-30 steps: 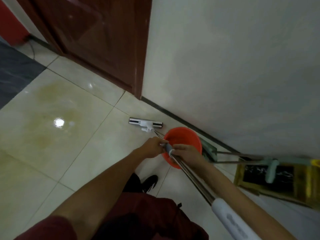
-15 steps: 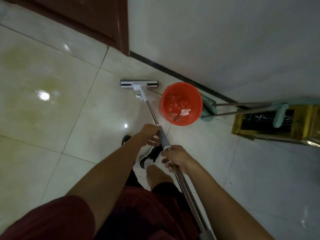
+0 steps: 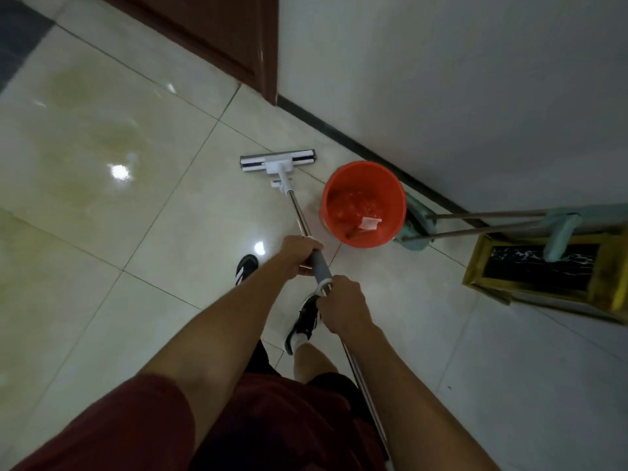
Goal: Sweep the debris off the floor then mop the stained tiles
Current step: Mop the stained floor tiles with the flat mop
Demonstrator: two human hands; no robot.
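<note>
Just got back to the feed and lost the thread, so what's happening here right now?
A person is holding a flat mop with both hands: the left hand grips the grey sleeve on the pole, the right hand grips the metal pole just behind it. The mop head lies flat on the tiled floor, just left of an orange bucket by the wall. A yellowish stain spreads over tiles further left, away from the mop head. A teal broom and dustpan rest behind the bucket.

Glossy cream tiled floor [image 3: 176,253], yellowish stain [image 3: 98,144] at left. Mop head [image 3: 277,160] lay flat on it; orange bucket [image 3: 364,205] stood just beside.
</note>
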